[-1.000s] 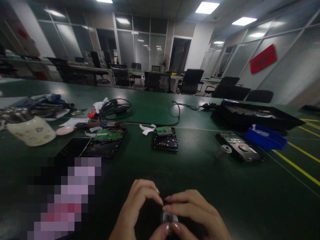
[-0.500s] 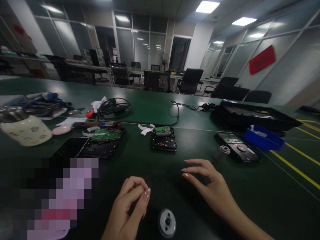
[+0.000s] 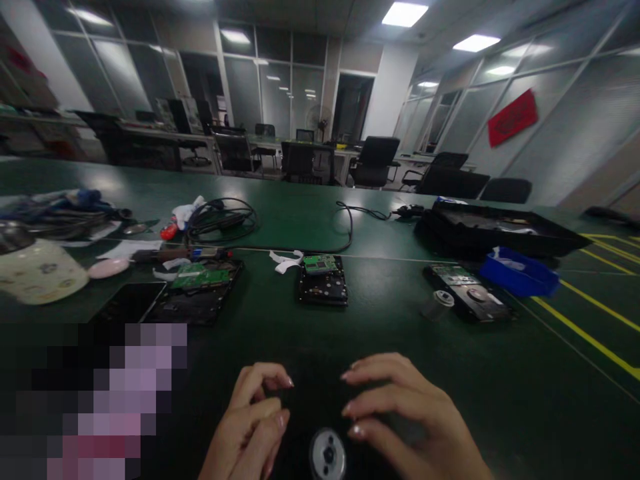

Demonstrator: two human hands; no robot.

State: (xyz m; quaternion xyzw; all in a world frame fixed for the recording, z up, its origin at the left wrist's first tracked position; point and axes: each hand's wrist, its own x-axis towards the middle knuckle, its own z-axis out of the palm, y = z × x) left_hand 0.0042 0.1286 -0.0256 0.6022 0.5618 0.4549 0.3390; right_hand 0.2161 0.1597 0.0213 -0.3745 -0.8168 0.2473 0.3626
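Note:
My left hand point(image 3: 247, 420) is over the near table, thumb pressed against the curled fingers and the index finger raised apart. Whatever it pinches, if anything, is hidden. To its right, my right hand point(image 3: 407, 417) has its fingers spread and holds nothing. Between and below the hands stands a round part point(image 3: 327, 455) with a silver top, a dark centre and small holes; neither hand visibly touches it. Beyond them lies a hard drive point(image 3: 324, 288) with a green circuit board point(image 3: 320, 264) on it and white tape strips at its left.
More opened hard drives lie at left point(image 3: 200, 300) and right point(image 3: 473, 293), the right one beside a metal cylinder point(image 3: 440, 305). A blue bin point(image 3: 520, 277) and black tray point(image 3: 500, 233) are at far right. At left are a screwdriver point(image 3: 170, 255), a cream bottle point(image 3: 43, 270) and coiled cable point(image 3: 223, 220).
My right hand has come nearer and lower, toward the left hand and the round part. The left hand's index finger has lifted away from the thumb. The view has shifted slightly.

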